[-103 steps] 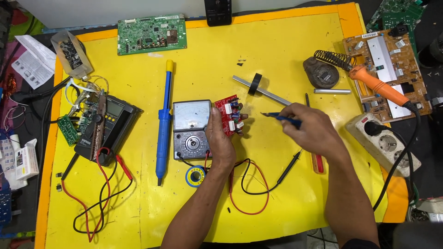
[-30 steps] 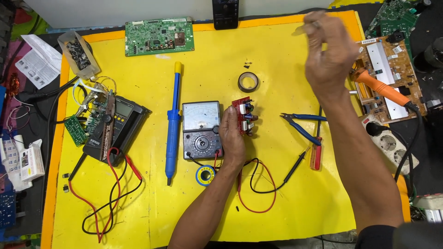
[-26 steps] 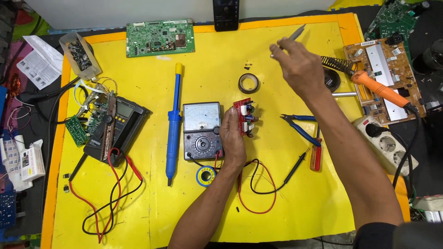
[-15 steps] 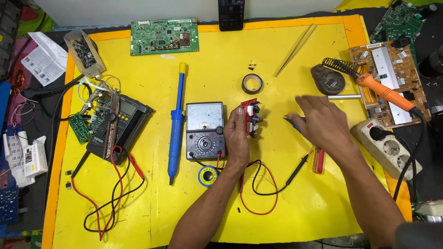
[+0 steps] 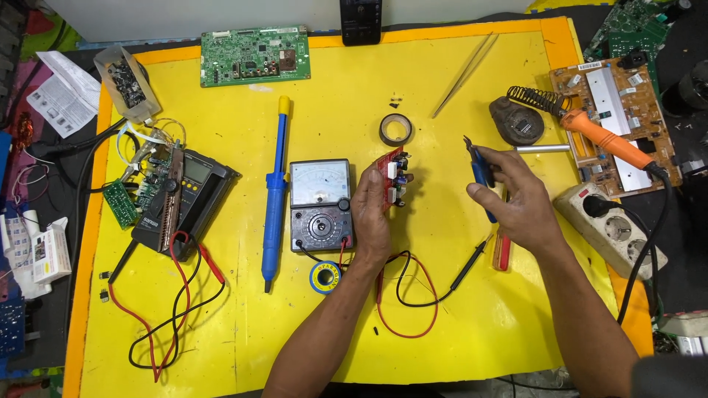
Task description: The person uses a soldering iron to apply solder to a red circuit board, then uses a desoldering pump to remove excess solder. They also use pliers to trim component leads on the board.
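found nearest, on the yellow work mat (image 5: pixel 479 332), a loop of red and black test leads (image 5: pixel 413 295) and a small blue-and-yellow roll of solder (image 5: pixel 324 276), both just below the left wrist. saw the left hand (image 5: pixel 371 214) closed on the lower edge of a small red circuit board (image 5: pixel 394 177), pinched and tipped up on edge beside a black analogue multimeter (image 5: pixel 320 203). saw the right hand (image 5: pixel 516 206) wrapped around blue-handled side cutters (image 5: pixel 481 168), tips pointing up, held apart from the board (could not tell whether the cutter tips were open or shut).

judged the hold sound so far: board gripped by its edge, away from the components. would have done well to brace the left wrist on the mat, keep the fingertips out of the cutters' path, and bring the tips in from the open right side of the board.

noted a black probe (image 5: pixel 468 265) and a red-handled tool (image 5: pixel 503 250) under the right forearm, near enough to snag. noted a blue desoldering pump (image 5: pixel 275 184) left of the multimeter, and a black digital meter (image 5: pixel 184 199) well beyond it. further up, found a ring of dark tape (image 5: pixel 396 129), a coiled iron stand (image 5: pixel 518 121) with an orange-handled soldering iron (image 5: pixel 597 136), steel tweezers (image 5: pixel 464 65) and a green circuit board (image 5: pixel 255 65) at the far edge. saw nothing lying between board and cutters.
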